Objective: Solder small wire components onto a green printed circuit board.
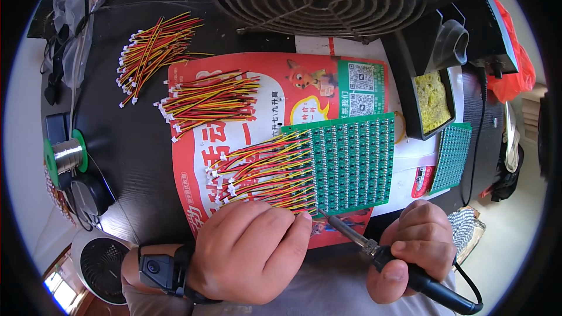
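My right hand (422, 240) grips the black handle of a soldering iron (350, 232). Its tip meets the lower left corner of a green circuit board panel (354, 164). Close by that tip, my left hand (252, 251) is closed, thumb and forefinger pinched on the end of a red and yellow wire; the other fingers partly hide the wire. Rows of red and yellow wires (266, 169) with white connectors run leftward from the panel's left edge. Two loose bundles, the nearer wire bundle (211, 98) and the farther wire bundle (157, 52), lie beyond them.
A red and white printed sheet (190, 181) lies beneath the panel. At the far side stand a fan guard (316, 0) and a holder with a yellow sponge (433, 102). A second green panel (452, 155) rests at right, a solder spool (67, 156) at left.
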Action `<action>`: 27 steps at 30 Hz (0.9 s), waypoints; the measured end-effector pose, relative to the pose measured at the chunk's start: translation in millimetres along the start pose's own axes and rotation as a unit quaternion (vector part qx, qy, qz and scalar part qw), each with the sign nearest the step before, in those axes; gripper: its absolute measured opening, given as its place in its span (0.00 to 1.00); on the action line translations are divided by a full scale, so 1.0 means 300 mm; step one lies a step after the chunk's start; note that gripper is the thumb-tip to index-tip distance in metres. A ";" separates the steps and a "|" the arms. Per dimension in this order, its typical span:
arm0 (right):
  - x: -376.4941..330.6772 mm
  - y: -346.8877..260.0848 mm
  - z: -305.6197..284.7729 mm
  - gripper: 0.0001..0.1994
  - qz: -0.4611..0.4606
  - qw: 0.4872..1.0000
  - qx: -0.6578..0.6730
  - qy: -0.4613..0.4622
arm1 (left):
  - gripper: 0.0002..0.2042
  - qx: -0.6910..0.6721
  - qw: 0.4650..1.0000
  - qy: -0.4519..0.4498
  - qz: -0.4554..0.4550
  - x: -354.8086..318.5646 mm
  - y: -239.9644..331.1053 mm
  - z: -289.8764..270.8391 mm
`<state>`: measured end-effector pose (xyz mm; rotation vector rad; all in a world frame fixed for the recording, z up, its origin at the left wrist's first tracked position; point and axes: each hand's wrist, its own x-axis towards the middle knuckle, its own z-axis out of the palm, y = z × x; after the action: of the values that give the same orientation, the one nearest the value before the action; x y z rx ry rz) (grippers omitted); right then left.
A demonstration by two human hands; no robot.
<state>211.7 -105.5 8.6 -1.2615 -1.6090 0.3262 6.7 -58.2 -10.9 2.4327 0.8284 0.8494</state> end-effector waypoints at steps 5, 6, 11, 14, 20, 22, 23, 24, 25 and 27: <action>0.001 0.012 0.023 0.13 -0.017 1.000 -0.022 0.008 | 0.13 -0.015 1.000 -0.005 -0.022 0.037 0.014 0.000; 0.005 0.011 0.028 0.13 -0.023 0.999 -0.024 0.014 | 0.13 -0.010 1.000 -0.006 -0.011 0.033 0.010 -0.002; 0.009 0.006 0.034 0.13 -0.021 0.999 -0.029 0.017 | 0.13 -0.009 1.000 -0.004 0.005 0.020 -0.005 0.003; -0.001 -0.008 -0.005 0.13 0.000 1.000 -0.016 -0.015 | 0.13 -0.006 1.000 0.012 0.004 -0.002 -0.001 0.010; 0.007 -0.005 0.032 0.14 0.001 1.000 -0.026 0.004 | 0.12 -0.001 1.000 0.015 0.001 -0.009 -0.008 0.015; 0.003 -0.002 0.032 0.14 0.003 0.999 -0.029 0.015 | 0.12 -0.006 1.000 0.013 0.000 -0.005 -0.012 0.021; -0.003 0.004 0.032 0.14 -0.001 0.999 -0.031 0.025 | 0.12 -0.009 1.000 0.011 0.000 -0.003 -0.016 0.026; -0.005 0.003 0.033 0.14 -0.009 0.999 -0.027 0.037 | 0.12 -0.006 1.000 0.010 -0.002 -0.004 -0.011 0.020; -0.006 0.000 0.032 0.14 -0.003 0.999 -0.019 0.040 | 0.12 -0.003 1.000 0.008 -0.004 -0.007 -0.008 0.014; -0.008 -0.006 0.030 0.14 0.010 0.999 -0.003 0.047 | 0.12 0.003 1.000 0.008 -0.011 -0.009 -0.001 0.005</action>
<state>203.2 -105.2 4.6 -1.2790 -1.5188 0.2711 5.9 -60.2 -13.2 2.4206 0.8617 0.8597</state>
